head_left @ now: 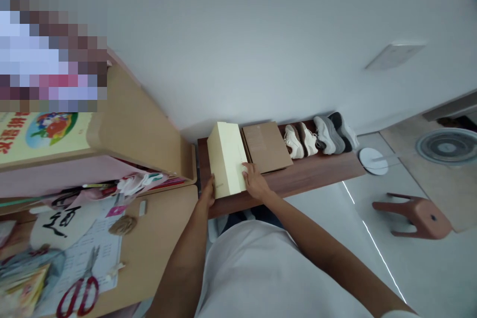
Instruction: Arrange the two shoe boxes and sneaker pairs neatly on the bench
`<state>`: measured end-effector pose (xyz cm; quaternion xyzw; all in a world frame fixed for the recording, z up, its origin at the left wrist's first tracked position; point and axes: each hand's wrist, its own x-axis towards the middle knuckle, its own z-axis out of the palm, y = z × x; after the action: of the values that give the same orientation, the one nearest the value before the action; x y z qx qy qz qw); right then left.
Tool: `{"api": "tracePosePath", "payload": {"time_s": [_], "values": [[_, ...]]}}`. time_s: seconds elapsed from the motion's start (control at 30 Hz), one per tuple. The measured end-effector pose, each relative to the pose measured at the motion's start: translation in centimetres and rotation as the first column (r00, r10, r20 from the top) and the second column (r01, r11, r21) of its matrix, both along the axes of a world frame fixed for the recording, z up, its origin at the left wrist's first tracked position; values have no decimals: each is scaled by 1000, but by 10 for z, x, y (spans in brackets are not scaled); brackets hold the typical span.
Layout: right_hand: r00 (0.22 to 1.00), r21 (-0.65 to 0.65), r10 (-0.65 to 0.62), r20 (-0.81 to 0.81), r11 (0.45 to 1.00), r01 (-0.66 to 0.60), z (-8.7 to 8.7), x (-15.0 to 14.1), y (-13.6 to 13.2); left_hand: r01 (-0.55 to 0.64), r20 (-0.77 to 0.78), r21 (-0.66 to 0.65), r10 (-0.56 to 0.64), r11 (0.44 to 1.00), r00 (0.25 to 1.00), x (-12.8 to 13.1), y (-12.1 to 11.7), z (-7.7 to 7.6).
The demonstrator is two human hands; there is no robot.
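A pale yellow shoebox-like box (229,159) stands at the left end of a brown wooden bench (283,184) against the wall. My left hand (208,191) is closed on the near left corner of this box. On its right side my right hand (255,181) grips the edge, thumb and fingers against the cardboard. A flat-topped brown cardboard box (266,146) sits just right of it. Further right are a pair of white and brown sneakers (300,140) and a pair of grey and white sneakers (330,134).
At left, a desk (160,238) holds red-handled scissors (84,283), papers and a hair-like brown bundle (122,225). A wooden shelf unit (137,124) rises behind it. To the right on the floor are a reddish-brown stool (421,216) and a round fan (447,146) with a white base (373,161).
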<state>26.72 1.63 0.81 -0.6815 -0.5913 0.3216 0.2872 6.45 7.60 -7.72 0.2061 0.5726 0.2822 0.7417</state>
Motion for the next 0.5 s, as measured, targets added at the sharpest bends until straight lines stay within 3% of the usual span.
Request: {"api": "tracePosePath", "payload": {"time_s": [0.07, 0.13, 0.3, 0.5], "values": [[999, 15, 5, 39, 1000, -5, -1, 1, -1, -59, 101, -150, 75, 987, 992, 1, -2, 5], [999, 33, 4, 43, 999, -5, -3, 2, -1, -109, 122, -184, 132, 977, 984, -1, -3, 9], [996, 34, -6, -88, 999, 9, -4, 1, -1, -254, 83, -75, 260, 964, 962, -14, -8, 21], [944, -178, -80, -321, 984, 23, -4, -7, 9, -438, -41, 74, 441, 896, 896, -26, -10, 40]]}}
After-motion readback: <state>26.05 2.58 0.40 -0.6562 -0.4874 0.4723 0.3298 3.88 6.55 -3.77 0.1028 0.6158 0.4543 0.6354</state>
